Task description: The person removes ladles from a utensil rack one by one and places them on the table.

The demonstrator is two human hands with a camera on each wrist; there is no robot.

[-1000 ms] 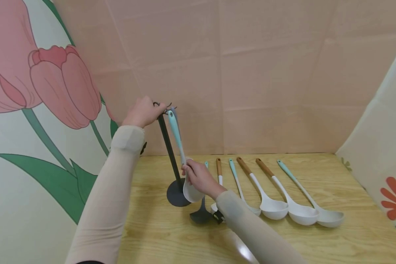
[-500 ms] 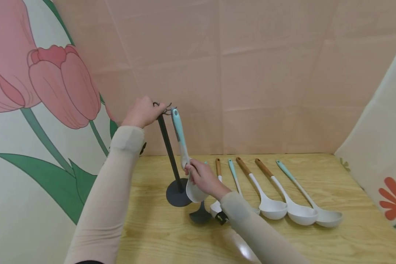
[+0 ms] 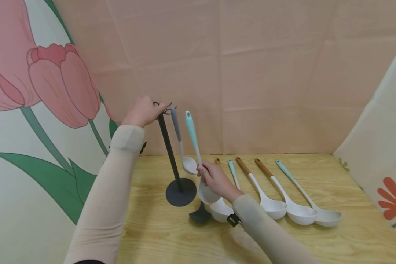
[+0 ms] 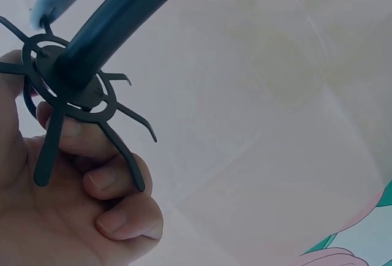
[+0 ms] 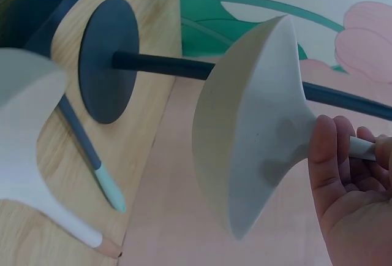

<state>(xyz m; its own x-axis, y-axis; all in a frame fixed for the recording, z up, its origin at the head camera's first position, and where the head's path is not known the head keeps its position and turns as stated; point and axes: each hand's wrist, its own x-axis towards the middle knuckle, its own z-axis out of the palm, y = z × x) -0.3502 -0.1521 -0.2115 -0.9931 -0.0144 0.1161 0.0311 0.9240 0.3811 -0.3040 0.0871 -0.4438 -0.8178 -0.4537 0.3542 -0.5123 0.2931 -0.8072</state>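
My left hand (image 3: 142,112) grips the top of a black utensil stand (image 3: 168,150); in the left wrist view its fingers curl by the ring of hooks (image 4: 98,116). From one hook hangs a ladle with a blue-grey handle (image 3: 176,123), its white bowl off the table. To the right of the stand, my right hand (image 3: 217,180) holds a pale ladle with a turquoise handle (image 3: 191,130) low on its stem, handle up and clear of the hooks. Its bowl (image 5: 263,119) fills the middle of the right wrist view.
Ladles lie in a row on the wooden table (image 3: 158,234): a dark one (image 3: 200,215), a white one (image 3: 220,209) partly behind my right arm, two with wooden handles (image 3: 244,167), (image 3: 264,168) and a turquoise-handled one (image 3: 285,168) at the right. A pink cloth wall (image 3: 267,91) stands behind.
My right hand has moved right with the turquoise-handled ladle, taking its handle end away from the hooks. The hanging blue-grey-handled ladle now shows fully. My left hand stays on the stand.
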